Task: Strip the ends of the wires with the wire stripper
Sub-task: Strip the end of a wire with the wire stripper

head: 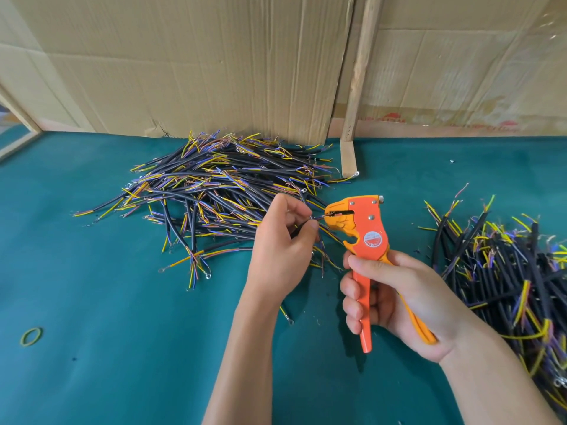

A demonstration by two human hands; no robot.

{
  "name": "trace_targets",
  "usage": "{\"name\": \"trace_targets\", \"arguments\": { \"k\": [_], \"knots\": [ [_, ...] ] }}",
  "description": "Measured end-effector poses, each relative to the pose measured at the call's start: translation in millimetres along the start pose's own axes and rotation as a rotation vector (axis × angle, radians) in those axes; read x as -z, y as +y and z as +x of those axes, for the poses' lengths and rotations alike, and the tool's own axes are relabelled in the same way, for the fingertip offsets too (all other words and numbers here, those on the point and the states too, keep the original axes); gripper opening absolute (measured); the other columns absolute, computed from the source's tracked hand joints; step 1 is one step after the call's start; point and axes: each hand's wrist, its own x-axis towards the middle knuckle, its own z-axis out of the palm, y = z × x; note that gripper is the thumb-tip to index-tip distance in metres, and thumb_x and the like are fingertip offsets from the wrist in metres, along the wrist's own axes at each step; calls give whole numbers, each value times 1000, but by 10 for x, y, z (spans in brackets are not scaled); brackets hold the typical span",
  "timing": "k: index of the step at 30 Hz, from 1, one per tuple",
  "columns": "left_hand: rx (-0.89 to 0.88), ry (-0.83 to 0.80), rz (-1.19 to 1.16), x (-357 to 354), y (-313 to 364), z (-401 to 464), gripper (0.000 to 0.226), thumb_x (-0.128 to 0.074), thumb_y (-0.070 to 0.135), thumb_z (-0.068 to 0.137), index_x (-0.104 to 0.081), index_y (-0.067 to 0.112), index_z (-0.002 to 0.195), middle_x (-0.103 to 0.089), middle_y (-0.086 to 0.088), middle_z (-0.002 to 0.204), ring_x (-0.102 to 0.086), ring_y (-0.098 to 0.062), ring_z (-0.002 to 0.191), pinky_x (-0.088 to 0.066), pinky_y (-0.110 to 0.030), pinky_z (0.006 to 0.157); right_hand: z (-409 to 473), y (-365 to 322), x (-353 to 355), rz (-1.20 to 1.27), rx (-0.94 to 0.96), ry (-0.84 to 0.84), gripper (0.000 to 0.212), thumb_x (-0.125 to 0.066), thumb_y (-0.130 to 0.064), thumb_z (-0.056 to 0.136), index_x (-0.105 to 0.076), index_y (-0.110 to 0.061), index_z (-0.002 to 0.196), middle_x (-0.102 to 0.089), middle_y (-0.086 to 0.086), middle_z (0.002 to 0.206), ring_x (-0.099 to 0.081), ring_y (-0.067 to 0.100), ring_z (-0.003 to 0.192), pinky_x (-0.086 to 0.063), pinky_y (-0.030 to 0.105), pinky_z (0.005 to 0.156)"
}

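Wires dominate your bench: one big heap (pixel 214 191) of black-sheathed cables with yellow, blue and brown cores sprawls at about 11 o'clock from your hands, against the cardboard backing (pixel 190 62), and a second heap (pixel 506 265) lies at 3 o'clock, running off the right edge. Both rest on the green table mat (pixel 122 332). Smaller than either, the orange wire stripper (pixel 365 237) stands nearly upright in your right hand (pixel 395 305), whose fingers are curled round both handles; the handles look only partly drawn together, so the squeeze seems not yet finished. Its yellow nose points to 9 o'clock, and the thin core end (pixel 319 218) you are working on reaches into the nose. Your left hand (pixel 285 240) pinches that core between thumb and fingertips just beside the nose, held above the near edge of the big heap. How deep the end sits I cannot tell. If it sits too shallow or skewed, the blades may nick strands or leave insulation on; if your pinch slackens as you squeeze, the core could slide out unstripped. Your fingertips are close to the closing nose, so mind them. A small green rubber band (pixel 31 336) lies at 8 o'clock.
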Motion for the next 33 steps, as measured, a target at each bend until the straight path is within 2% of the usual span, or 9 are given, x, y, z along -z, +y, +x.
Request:
{"name": "trace_targets", "arguments": {
  "k": [8,15,20,23,27,33],
  "knots": [
    [-3,1,15,-6,0,10,14,-62,-1,92,-54,10,94,-65,-5,72,-65,-23,70,-49,-31,68,8,2,7,-5,-4,-5,18,-76,-19,83,-63,-10,91,-54,18,74,-52,32,57,-51,42,53],
    [-11,-3,25,-4,-6,8,14,-62,-1,92,-54,10,93,-66,-7,71,-64,-23,69,-48,-29,67,1,6,21,-8,3,-14,23,-78,-18,81,-63,-8,95,-56,19,77,-55,33,60,-53,44,56],
    [-14,-4,19,-6,2,7,15,-62,-2,92,-53,11,92,-66,-6,70,-64,-21,68,-49,-29,67,-5,4,42,-7,4,-56,39,-88,-21,72,-65,-7,101,-58,22,81,-58,36,65,-55,48,61],
    [-18,-10,25,-5,4,2,15,-62,-1,92,-54,11,93,-65,-8,71,-64,-22,69,-49,-31,67,-3,6,54,-10,4,-80,34,-84,-18,76,-67,-6,103,-59,23,84,-59,37,69,-56,49,64],
    [-22,-12,26,0,5,2,15,-62,-2,92,-54,11,92,-64,-5,69,-61,-15,64,-45,-21,62,-3,9,67,-4,0,-81,31,-81,-16,78,-67,-6,104,-59,23,84,-59,37,68,-56,49,64],
    [-26,-29,35,3,-4,11,15,-62,-2,92,-55,12,91,-64,1,66,-61,-14,64,-46,-22,63,0,-3,40,-12,-4,-29,26,-78,-15,81,-65,-7,102,-58,22,80,-57,36,64,-55,47,60]
  ]
}}
